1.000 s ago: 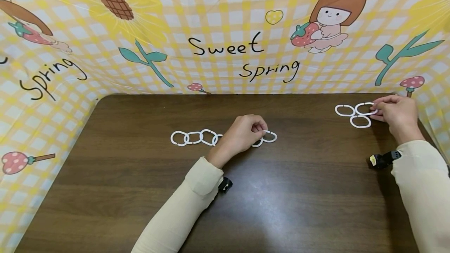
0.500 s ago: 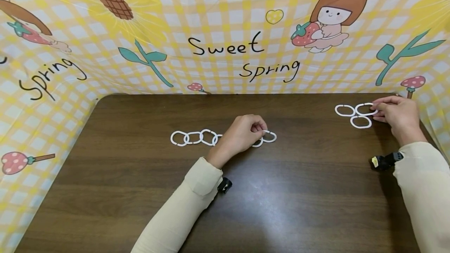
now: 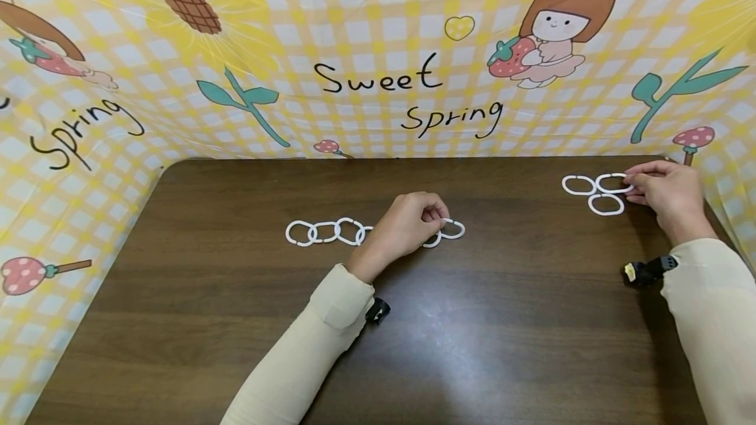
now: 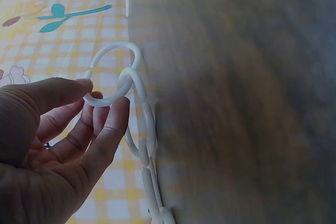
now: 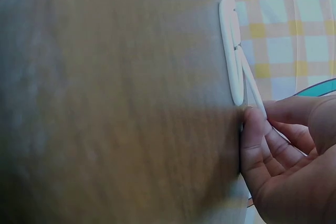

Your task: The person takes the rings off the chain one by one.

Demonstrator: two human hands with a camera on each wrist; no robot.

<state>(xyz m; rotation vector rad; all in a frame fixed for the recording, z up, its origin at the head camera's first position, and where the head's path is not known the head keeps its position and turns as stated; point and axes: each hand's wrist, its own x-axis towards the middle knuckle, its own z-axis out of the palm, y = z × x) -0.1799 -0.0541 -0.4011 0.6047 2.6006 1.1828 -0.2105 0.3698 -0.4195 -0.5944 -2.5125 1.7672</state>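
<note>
1. Left hand (image 3: 407, 225): thumb and fingers pinch the end ring (image 4: 139, 56) of the white chain (image 3: 338, 231). The chain runs out leftward, partly hidden beneath that hand.
2. Right hand (image 3: 673, 195): pinches one separate ring (image 5: 252, 80), its near side tilted up. Two loose rings (image 3: 606, 214) lie just left of the fingers; contact between rings unconfirmed.
3. Advised: lift the pinched ring clear without dragging its neighbours.
4. Advised: steady the left pinch, leaving the end ring's gap exposed.
</note>
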